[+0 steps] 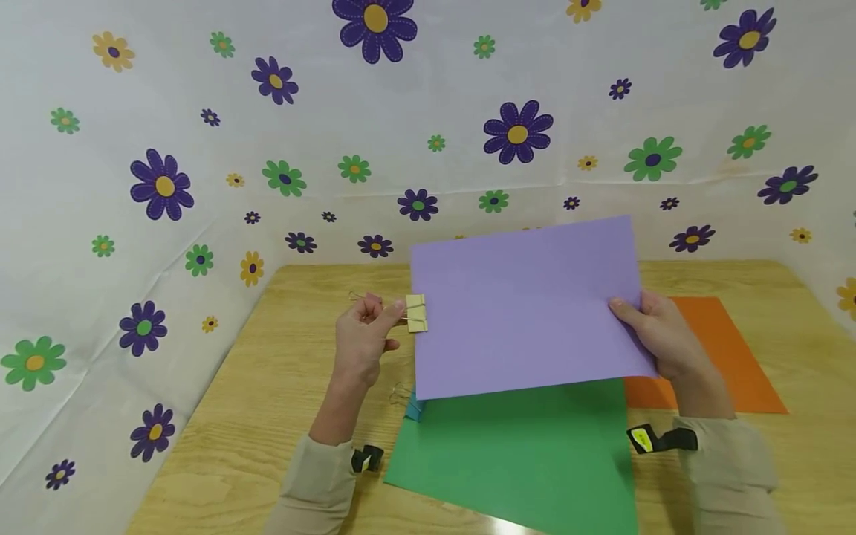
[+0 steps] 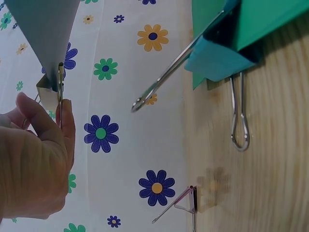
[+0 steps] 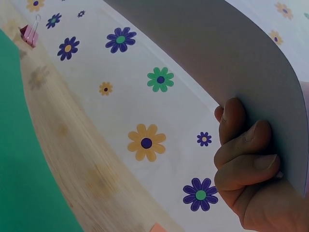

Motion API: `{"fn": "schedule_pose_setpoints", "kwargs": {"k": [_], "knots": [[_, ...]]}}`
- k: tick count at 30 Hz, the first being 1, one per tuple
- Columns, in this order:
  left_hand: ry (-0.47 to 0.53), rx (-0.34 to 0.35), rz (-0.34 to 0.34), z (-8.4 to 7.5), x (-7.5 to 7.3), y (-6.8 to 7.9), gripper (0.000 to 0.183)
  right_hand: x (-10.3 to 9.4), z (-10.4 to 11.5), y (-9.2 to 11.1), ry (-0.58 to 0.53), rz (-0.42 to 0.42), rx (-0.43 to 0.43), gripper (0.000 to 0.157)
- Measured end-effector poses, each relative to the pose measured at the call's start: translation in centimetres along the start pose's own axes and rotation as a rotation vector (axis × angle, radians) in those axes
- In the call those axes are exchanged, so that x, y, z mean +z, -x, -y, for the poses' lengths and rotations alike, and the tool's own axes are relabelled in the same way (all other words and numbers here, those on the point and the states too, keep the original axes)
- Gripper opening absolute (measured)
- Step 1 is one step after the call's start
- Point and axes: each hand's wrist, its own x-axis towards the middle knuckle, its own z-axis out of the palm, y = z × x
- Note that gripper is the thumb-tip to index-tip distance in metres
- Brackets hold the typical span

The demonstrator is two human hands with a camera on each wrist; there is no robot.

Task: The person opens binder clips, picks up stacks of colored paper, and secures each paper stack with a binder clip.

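Left hand: sitting at nine o'clock of the purple sheet, well apart from its partner; we are seeing thumb and fingers pinching the wire handles of the yellow clip.
Pink clip: standing on the wooden table, at twelve o'clock of the left hand.
Blue clip: sitting at eight o'clock of the purple sheet, biting the green sheet's left edge, wire handles pointing outward.
Yellow clip: straddling the purple sheet's left edge near mid-height; we are not managing to tell whether its mouth is spread or biting. For good seating, we are advising an even squeeze, the edge reaching fully into the mouth, then a gentle release.
Purple sheet: hanging raised and tilted between both hands, partly covering the green sheet.
Green sheet: lying at six o'clock, below the purple one.
Right hand: clamping the purple sheet at three o'clock, thumb on the upper face, fingers beneath; we are judging this a useful brace, though the sheet is bowing, so a lighter hold is seeming safer against creases.
Orange sheet: lying on the table beyond the right hand, towards four o'clock.
Containers: none are showing; we are counting only clips around paper edges.
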Motion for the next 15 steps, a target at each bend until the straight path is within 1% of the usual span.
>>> {"fn": "schedule_pose_setpoints", "kwargs": {"k": [4, 10, 15], "knots": [[0.008, 0.003, -0.019, 0.06, 0.0, 0.1, 0.032, 0.37, 0.18, -0.13, 0.03, 0.017, -0.014, 0.055], [0.009, 0.015, -0.047, -0.06, 0.1, 0.31, 0.032, 0.7, 0.43, -0.19, 0.023, 0.027, -0.014, 0.054], [-0.013, 0.016, -0.034, 0.02, 0.25, 0.26, 0.031, 0.78, 0.2, -0.08, 0.028, 0.02, -0.006, 0.056]]}}
